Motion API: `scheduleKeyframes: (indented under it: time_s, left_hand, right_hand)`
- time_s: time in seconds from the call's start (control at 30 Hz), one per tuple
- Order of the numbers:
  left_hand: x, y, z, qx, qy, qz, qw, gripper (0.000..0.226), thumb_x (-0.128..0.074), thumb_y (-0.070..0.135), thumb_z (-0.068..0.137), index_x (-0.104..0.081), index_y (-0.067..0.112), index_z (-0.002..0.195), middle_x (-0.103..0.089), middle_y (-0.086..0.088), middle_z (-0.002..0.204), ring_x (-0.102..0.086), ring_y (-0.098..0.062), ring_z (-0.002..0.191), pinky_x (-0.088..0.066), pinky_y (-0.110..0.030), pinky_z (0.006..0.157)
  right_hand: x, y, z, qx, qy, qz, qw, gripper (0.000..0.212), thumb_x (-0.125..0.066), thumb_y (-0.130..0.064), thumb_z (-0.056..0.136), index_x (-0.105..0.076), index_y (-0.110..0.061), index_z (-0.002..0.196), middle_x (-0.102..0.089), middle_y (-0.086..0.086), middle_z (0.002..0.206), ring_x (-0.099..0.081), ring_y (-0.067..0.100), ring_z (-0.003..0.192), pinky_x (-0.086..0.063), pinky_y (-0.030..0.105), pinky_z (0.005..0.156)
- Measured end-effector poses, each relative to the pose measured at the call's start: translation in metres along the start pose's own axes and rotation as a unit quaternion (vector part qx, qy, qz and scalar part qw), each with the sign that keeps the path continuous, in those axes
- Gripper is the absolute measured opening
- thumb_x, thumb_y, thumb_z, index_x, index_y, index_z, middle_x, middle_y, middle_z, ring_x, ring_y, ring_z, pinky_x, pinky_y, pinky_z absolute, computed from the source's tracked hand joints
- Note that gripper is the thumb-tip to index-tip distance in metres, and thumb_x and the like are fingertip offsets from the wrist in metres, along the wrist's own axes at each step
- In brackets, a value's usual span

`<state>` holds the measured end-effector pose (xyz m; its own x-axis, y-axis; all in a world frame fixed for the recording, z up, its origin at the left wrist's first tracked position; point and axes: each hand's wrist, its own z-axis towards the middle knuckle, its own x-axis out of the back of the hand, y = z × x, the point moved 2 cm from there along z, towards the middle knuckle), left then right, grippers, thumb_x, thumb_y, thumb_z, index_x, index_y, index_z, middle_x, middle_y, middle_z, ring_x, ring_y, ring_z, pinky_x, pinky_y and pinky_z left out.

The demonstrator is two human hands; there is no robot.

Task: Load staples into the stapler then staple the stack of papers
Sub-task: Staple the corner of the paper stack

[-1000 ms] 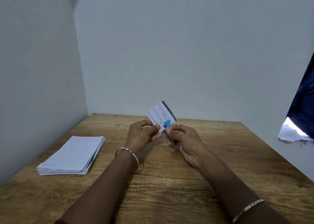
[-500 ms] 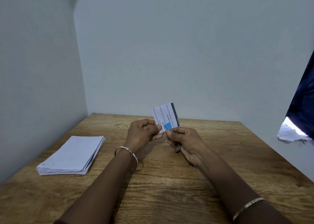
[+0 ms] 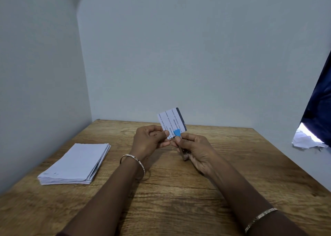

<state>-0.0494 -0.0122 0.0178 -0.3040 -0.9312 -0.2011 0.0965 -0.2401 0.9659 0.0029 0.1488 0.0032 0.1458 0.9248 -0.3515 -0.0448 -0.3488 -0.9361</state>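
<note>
Card (image 3: pixel 171 121) (printed, a blue tab at its foot) now stands more upright than a second ago, pinched by left hand (image 3: pixel 149 139) and right hand (image 3: pixel 194 150), whose fingers also clasp a metal stapler (image 3: pixel 184 154); paper stack (image 3: pixel 76 165) lies left on the table (image 3: pixel 179 191).

At frame centre, the left hand (image 3: pixel 149 139) and right hand (image 3: pixel 194 148) together pinch a small printed staple box (image 3: pixel 172 122) above the wooden surface (image 3: pixel 179 191), the right also holding a metal stapler (image 3: pixel 184 154), while a paper stack (image 3: pixel 75 164) lies lower left.
</note>
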Motion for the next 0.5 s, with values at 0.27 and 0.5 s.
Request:
scheduleKeyframes:
  time_s: [0.27, 0.5]
  left_hand:
    - [-0.0016, 0.0022, 0.0003, -0.012, -0.016, -0.011, 1.0, 0.022, -0.074, 0.004, 0.085, -0.07, -0.009, 0.102, -0.077, -0.023, 0.092, -0.076, -0.022, 0.076, -0.063, -0.027, 0.068]
    - [-0.0018, -0.0035, 0.0, -0.01, -0.019, 0.004, 1.0, 0.019, -0.076, 0.005, 0.084, -0.072, -0.006, 0.099, -0.078, -0.02, 0.087, -0.075, -0.021, 0.074, -0.063, -0.026, 0.068]
  right_hand:
    - [-0.004, -0.0043, 0.0013, 0.005, 0.04, 0.048, 0.998, 0.047, -0.08, 0.004, 0.064, -0.07, 0.01, 0.109, -0.078, 0.024, 0.094, -0.077, 0.021, 0.072, -0.064, 0.027, 0.062]
    - [0.0003, -0.0015, 0.0045, 0.0, 0.08, 0.01, 0.997, 0.032, -0.081, 0.009, 0.069, -0.073, 0.007, 0.1, -0.076, 0.026, 0.105, -0.077, 0.03, 0.087, -0.062, 0.032, 0.072]
